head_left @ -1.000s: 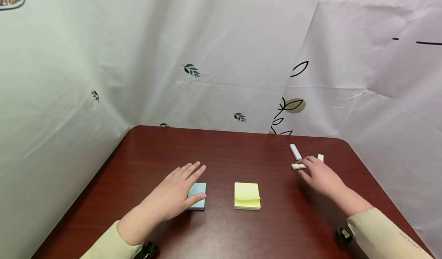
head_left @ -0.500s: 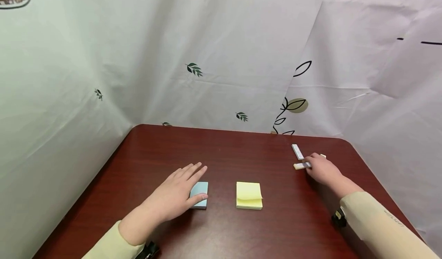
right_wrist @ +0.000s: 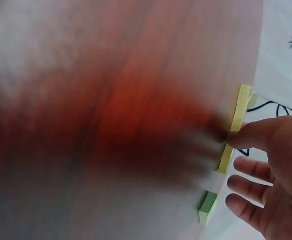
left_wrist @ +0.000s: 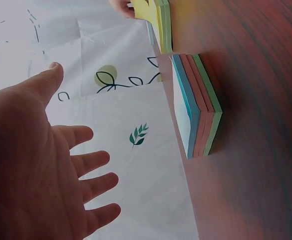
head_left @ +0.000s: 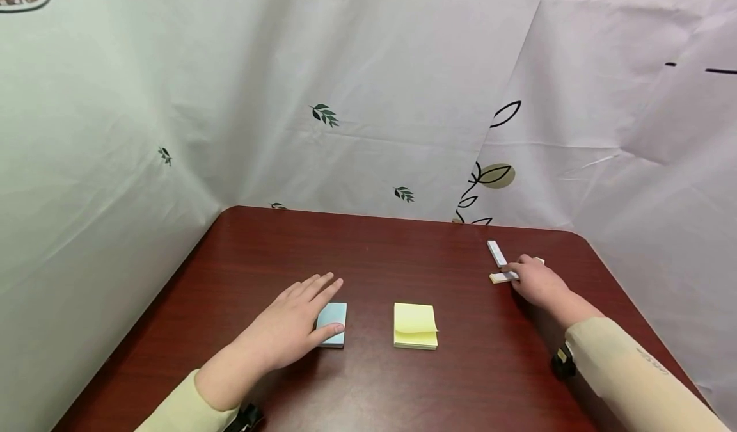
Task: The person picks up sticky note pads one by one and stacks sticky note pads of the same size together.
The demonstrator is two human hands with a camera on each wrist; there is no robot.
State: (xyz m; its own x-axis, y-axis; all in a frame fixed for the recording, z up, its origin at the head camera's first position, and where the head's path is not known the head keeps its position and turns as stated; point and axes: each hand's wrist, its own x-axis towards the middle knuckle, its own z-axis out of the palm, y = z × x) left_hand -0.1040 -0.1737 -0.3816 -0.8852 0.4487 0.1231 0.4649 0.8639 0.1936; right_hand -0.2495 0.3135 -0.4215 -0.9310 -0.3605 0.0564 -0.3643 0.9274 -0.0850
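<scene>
In the head view my left hand (head_left: 288, 323), fingers straight, hovers over a blue-topped sticky-note stack (head_left: 332, 324); the left wrist view shows a gap between the palm and this stack of blue, pink and green layers (left_wrist: 195, 107). My right hand (head_left: 538, 285) is at the far right, its thumb and forefinger pinching a narrow yellow-edged sticky-note strip (head_left: 502, 278) that lies on the table. In the right wrist view the thumb presses the yellow side of the strip (right_wrist: 241, 107); the forefinger is hidden behind. The other fingers are loosely bent.
A yellow sticky-note stack (head_left: 414, 326) with a lifted top sheet lies between the hands. One white-topped strip (head_left: 496, 253) lies behind the pinched one. A green-sided strip (right_wrist: 207, 207) is partly hidden by the right hand in the head view. A patterned curtain (head_left: 368, 99) borders the dark red table (head_left: 368, 387).
My right hand has closed its thumb and forefinger on the narrow strip, shifting slightly forward. The strips and stacks keep their places. My left hand has hardly moved; the head view shifted a little.
</scene>
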